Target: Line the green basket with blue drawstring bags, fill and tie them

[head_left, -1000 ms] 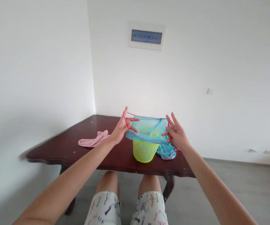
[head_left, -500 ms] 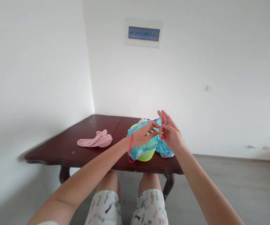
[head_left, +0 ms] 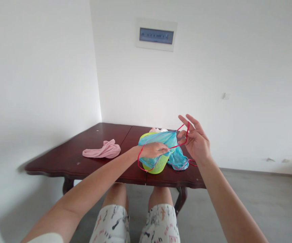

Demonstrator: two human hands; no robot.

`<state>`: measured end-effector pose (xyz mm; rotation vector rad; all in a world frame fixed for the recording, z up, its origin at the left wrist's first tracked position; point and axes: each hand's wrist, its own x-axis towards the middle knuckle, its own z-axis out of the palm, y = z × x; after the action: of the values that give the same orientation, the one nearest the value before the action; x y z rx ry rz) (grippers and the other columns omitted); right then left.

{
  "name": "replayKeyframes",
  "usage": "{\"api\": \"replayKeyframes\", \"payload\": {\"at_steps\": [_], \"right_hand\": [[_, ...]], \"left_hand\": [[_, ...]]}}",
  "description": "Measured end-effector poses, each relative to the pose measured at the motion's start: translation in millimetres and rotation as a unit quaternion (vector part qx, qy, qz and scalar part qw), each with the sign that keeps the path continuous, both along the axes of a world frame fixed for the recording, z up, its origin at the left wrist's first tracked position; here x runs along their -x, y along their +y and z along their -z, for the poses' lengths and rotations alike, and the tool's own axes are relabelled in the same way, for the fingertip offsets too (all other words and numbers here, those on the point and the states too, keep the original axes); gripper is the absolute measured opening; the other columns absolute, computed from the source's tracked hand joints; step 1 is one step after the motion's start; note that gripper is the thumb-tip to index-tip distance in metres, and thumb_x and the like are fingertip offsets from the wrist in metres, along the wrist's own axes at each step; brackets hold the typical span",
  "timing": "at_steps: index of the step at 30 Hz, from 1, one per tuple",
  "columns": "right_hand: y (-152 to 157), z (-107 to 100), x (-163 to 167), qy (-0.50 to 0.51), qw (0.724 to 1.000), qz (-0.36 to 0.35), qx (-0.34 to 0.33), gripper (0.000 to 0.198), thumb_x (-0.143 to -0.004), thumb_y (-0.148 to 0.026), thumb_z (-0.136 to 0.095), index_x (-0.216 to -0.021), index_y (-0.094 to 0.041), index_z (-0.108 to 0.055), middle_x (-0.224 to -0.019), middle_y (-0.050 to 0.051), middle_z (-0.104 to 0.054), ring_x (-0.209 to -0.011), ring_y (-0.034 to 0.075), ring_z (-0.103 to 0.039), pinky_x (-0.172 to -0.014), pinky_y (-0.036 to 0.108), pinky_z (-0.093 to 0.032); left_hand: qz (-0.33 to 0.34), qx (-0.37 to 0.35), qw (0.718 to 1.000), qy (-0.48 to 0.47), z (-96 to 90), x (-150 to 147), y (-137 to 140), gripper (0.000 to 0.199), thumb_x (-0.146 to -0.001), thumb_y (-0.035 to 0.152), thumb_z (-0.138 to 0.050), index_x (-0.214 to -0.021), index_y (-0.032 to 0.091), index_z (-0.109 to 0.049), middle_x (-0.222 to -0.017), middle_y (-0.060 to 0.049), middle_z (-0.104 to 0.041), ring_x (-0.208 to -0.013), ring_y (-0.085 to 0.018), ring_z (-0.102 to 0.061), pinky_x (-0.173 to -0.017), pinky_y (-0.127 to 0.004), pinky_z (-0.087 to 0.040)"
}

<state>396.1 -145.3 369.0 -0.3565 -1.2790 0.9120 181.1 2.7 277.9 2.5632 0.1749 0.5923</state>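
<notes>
Head view: I am pinching the flimsy blue bag (head_left: 161,138) with my left hand (head_left: 153,150), my open-fingered right hand (head_left: 196,140) hooking its thin red drawstring (head_left: 180,130).

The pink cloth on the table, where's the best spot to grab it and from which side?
Probably pinch the pink cloth at its bunched right end, coming straight down from above. It lies loose and crumpled on the table, apart from the green basket, with bare wood around it; the raised folds there give fingers the most to close on, while its left end tapers thin and flat.
</notes>
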Motion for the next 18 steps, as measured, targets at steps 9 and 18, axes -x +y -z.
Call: {"api": "replayKeyframes", "payload": {"at_steps": [9, 18], "right_hand": [[10, -5, -18, 0.075, 0.996, 0.037, -0.011, 0.069, -0.092, -0.006, -0.086, -0.151, -0.042, -0.078, -0.177, 0.000, -0.065, -0.120, 0.018, -0.086, -0.081, 0.023, -0.078], [16, 4, -11, 0.055, 0.995, 0.079, -0.037, 0.055, -0.095, -0.051, -0.102, -0.142, -0.035, -0.080, -0.161, 0.011, -0.078, -0.057, 0.003, -0.070, -0.054, 0.014, -0.066]], "left_hand": [[-0.014, 0.076, 0.996, 0.041, -5.6, 31, 6, 0.066, -0.118, 0.077, -0.051, -0.135, 0.026, -0.089, -0.146, -0.011, -0.086, -0.142, -0.030, -0.077, -0.126, -0.039, -0.055], [-0.044, 0.153, 0.987, -0.019, -31.0, 65, -12, 0.067, -0.117, 0.080, -0.053, -0.148, 0.031, -0.085, -0.157, -0.008, -0.081, -0.146, -0.031, -0.075, -0.124, -0.037, -0.058]]}}
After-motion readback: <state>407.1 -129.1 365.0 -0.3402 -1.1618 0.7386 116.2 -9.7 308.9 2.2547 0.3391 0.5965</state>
